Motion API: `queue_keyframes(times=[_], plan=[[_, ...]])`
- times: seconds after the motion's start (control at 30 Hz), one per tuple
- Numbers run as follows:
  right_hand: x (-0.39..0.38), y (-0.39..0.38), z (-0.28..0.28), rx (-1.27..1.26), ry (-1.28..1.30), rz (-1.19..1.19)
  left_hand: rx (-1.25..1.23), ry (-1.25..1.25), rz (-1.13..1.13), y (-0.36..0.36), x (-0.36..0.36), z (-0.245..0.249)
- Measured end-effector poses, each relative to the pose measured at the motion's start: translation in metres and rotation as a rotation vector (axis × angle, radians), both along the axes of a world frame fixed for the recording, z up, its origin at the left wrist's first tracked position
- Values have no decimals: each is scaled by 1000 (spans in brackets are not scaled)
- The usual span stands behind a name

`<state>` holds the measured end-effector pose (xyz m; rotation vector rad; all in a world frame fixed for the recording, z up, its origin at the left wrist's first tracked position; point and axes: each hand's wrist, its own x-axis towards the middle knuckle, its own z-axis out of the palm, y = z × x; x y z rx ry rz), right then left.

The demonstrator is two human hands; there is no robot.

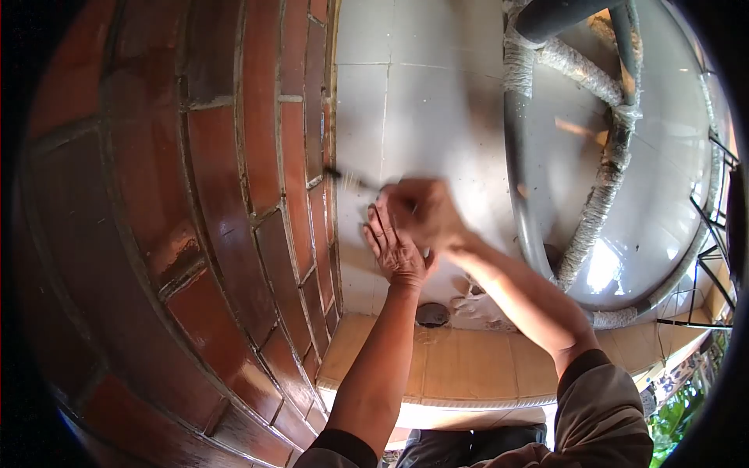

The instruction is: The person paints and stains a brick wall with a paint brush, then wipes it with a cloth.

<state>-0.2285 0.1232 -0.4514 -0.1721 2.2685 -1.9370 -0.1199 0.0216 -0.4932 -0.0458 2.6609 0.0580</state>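
My left hand (pixel 396 248) lies with its fingers spread on the pale tiled surface (pixel 361 117), close to the brick wall. Just above and to the right of it, my right hand (pixel 422 209) is smeared by motion, its fingers curled. A thin tool (pixel 351 179) with a dark tip sticks out from my right hand toward the wall; its shape is blurred. The two hands overlap in the view, and whether they touch is hard to tell.
A glossy red-brown brick wall (pixel 226 210) fills the left side. Dark tubes wrapped with pale cord (pixel 601 195) stand at the right. A round dark drain (pixel 433 314) sits near the tan tiled edge (pixel 468 363). Black wire rods (pixel 714 226) show far right.
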Motion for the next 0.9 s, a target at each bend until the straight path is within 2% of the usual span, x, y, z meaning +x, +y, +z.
queue_keyframes(times=[0.03, 0.07, 0.1, 0.13, 0.2, 0.23, 0.27, 0.3, 0.33, 0.37, 0.43, 0.47, 0.5, 0.53, 0.57, 0.6, 0.63, 0.67, 0.73, 0.77, 0.87, 0.9], plan=[[-29, 11, 4, 172, 139, -118, 241, 319, 41, -1, 5, -8], [-61, 17, 16, 154, 148, -290, 272, 386, 33, 0, 5, -10], [-101, 24, 30, 251, 203, -372, 271, 393, 34, 0, 4, -9], [-142, 26, 36, 230, 388, -485, 274, 397, 32, 1, 4, -9], [-200, 16, 31, 242, 347, -487, 266, 379, 39, 1, 6, -9], [-213, 6, 15, 74, 341, -327, 264, 374, 40, 1, 4, -9], [-194, -14, 18, 10, 472, -269, 267, 375, 36, 1, 3, -8], [-165, -25, 30, 230, 464, -229, 272, 381, 36, 2, 2, -7], [-123, -29, 43, 169, 327, -163, 274, 378, 44, 2, 3, -4], [-80, -25, 52, 272, 298, 30, 301, 248, 205, 5, -6, 4], [-7, -18, 68, 256, 404, 156, 346, -17, 515, 17, -49, 39], [11, -15, 60, 251, 532, 180, 361, -159, 667, 23, -69, 59], [0, -3, 63, 200, 488, 265, 373, -302, 820, 29, -84, 75], [-26, 12, 64, 152, 447, 349, 371, -6, 432, 15, -38, 33], [-64, 26, 53, 258, 483, 436, 232, 333, 54, 2, 7, -8], [-101, 29, 30, 177, 490, 297, 269, 382, 52, 3, 2, -2], [-147, 39, 21, 233, 346, 280, 270, 381, 44, 1, 2, -4], [-197, 43, -4, 194, 326, 183, 273, 376, 42, 1, 4, -6], [-289, 46, -13, 503, 856, -179, 279, 369, 41, 1, 5, -8], [-294, 42, 5, 351, 754, -383, 279, 370, 47, 1, 5, -8], [-307, 19, -9, 479, 783, -396, 280, 363, 47, 0, 5, -9], [-286, 7, -17, 362, 689, -314, 273, 363, 45, 2, 5, -9]])
